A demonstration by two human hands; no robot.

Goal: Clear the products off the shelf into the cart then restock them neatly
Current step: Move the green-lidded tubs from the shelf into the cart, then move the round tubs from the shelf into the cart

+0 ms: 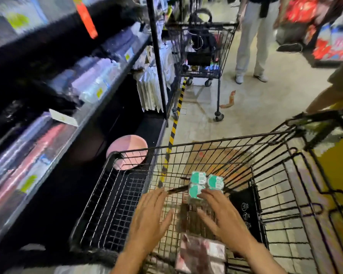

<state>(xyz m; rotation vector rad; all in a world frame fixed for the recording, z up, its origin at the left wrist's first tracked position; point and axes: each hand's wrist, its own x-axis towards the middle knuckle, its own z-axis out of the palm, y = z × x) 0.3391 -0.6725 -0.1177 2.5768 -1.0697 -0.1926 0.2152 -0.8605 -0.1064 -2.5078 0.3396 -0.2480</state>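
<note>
Teal-lidded round tubs, clear-wrapped as a pack (203,186), lie inside the wire cart (186,153), long axis running away from the person. Left hand (151,212) hovers flat, empty; right hand (220,216), fingers straight, touches the pack.

Cart (186,149) top open; wire walls fence sides; shelf (71,123) close on left.

A person in pale trousers (251,40) stands beside a second trolley (202,50).

Both hands, left hand (150,212) and right hand (220,213), reach flat-fingered into the cart (131,155) beside a green-lidded pack (205,185).
</note>
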